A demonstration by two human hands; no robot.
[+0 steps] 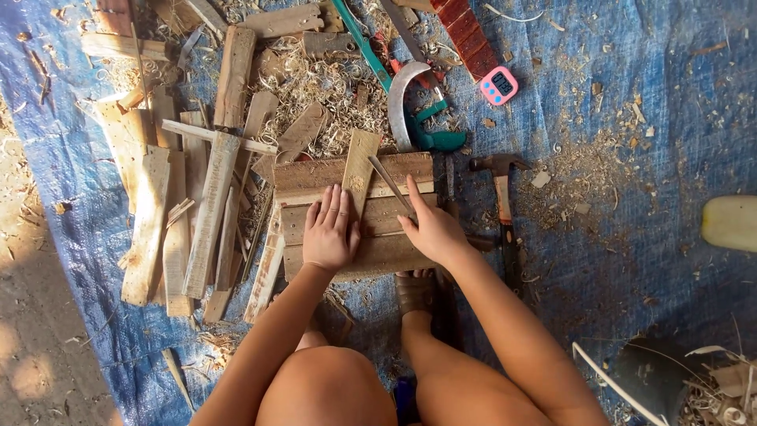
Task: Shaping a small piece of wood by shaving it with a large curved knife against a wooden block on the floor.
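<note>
Head camera looks straight down at a slatted wooden panel (371, 217) lying flat on a blue tarp (631, 158), just ahead of the person's knees. The left hand (330, 230) lies open and flat, palm down, on the panel's left half, fingers pointing to 12 o'clock. The right hand (430, 229) rests on the right half with its index finger stretched toward 11 o'clock along a thin metal rod (392, 188) that lies slanted across the slats; whether the fingers pinch the rod I cannot tell. A short loose board (359, 167) leans across the panel's top edge.

The panel looks stiff, rough-sawn and moderately light, likely splintery at its edges; its long side edges at 3 and 9 o'clock seem the safest hold, both hands apart.

At 3 o'clock lies a hammer (501, 197), at 12 o'clock a curved blade with a green handle (410, 110), and at 1 o'clock a pink timer (498, 85). Scrap boards (181, 213) and wood shavings (331, 87) pile up from 9 to 11 o'clock.
</note>
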